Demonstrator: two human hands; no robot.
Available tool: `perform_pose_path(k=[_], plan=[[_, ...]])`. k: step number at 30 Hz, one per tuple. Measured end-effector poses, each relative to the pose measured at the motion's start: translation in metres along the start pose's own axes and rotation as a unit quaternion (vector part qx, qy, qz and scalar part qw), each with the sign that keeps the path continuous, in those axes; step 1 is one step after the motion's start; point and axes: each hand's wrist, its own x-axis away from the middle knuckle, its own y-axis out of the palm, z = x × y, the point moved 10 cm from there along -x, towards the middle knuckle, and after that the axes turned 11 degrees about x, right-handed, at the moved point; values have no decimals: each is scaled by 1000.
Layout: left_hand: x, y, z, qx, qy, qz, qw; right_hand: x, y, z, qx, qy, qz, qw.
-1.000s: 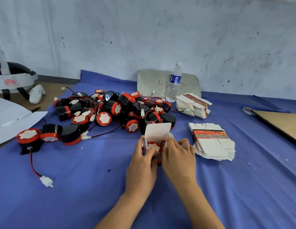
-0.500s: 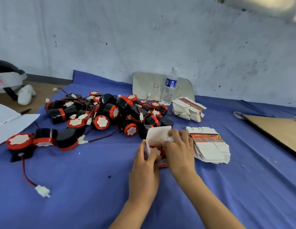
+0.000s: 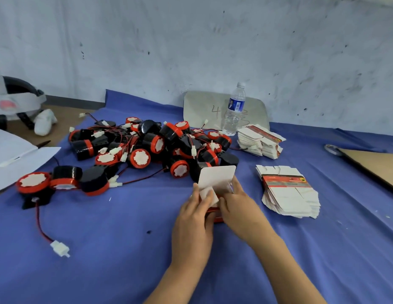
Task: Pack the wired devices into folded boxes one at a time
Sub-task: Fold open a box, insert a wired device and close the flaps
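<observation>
2 hands, left hand (image 3: 191, 222) and right hand (image 3: 237, 207), clamped together on 1 box (image 3: 216, 178), contents hidden

a table under a blue cloth (image 3: 103, 249) carries everything. a heap of wired devices (image 3: 151, 148), black and red, lies at the back left. three more devices (image 3: 59, 183) sit apart to its left, and a white plug (image 3: 59, 249) on a red wire lies nearer. a box (image 3: 217, 178) with its flap up stands just in front of the heap. to the right lie two stacks of flat boxes (image 3: 290, 194), a water bottle (image 3: 234, 110) stands behind, and brown cardboard (image 3: 377, 165) lies at the right edge.
</observation>
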Motion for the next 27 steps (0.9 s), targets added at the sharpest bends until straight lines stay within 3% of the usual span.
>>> perform_pose_path(k=[4, 7, 9, 10, 13, 17, 21, 24, 27], plan=[[-1, 0, -4, -16, -23, -4, 1000, 15, 1, 7, -85, 17, 97, 991], [-2, -2, -1, -9, -19, 2, 1000, 20, -1, 4, -82, -26, 150, 985], [-2, -6, -1, -6, -15, 14, 1000, 26, -8, 0, -170, -60, 177, 968], [-2, -7, -1, -4, -16, 21, 1000, 27, -12, 6, -268, -55, 194, 942], [-3, -10, -2, 15, -20, 29, 999, 20, -2, 28, -566, -5, 161, 809], [-5, -14, -6, 66, -43, 28, 997, 11, 13, 35, -628, -7, 93, 773], [-5, -16, -4, 72, -41, 23, 996, 3, 28, 40, -725, 10, 35, 688], [-4, -13, 4, 40, -10, 28, 999, 3, 29, 33, -724, -3, 9, 690], [-3, -10, 8, 15, 1, 22, 1000, 4, 32, 34, -691, 20, 28, 722]])
